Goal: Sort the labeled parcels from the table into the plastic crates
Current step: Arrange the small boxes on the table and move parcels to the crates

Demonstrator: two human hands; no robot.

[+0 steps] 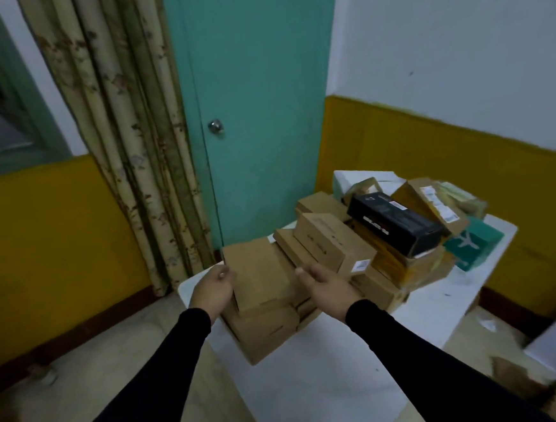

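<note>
While both black sleeves reach forward over the near edge of the white table, the left hand sits at the left edge of the top brown box, its fingers curled toward the box side; whether they actually press the cardboard I cannot tell, since motion blur softens that edge. Right hand is at the box's right side, fingers spread and relaxed, thumb up, apparently apart from the cardboard and holding nothing. That top box lies flat on a lower brown box, which overhangs the table's near left corner. Just behind, a stack of small brown cartons with a white label leans against a black carton, and beyond that a labelled yellow-brown parcel, a teal box and a white box crowd the far end near the teal door and the curtain. No plastic crate is in view. Judgement: step in hand is a two-handed pickup of the top box. Risks: lifting with only one side gripped could tilt it and drag the overhanging lower box off the corner; nudging the leaning cartons could start the pile sliding.
</note>
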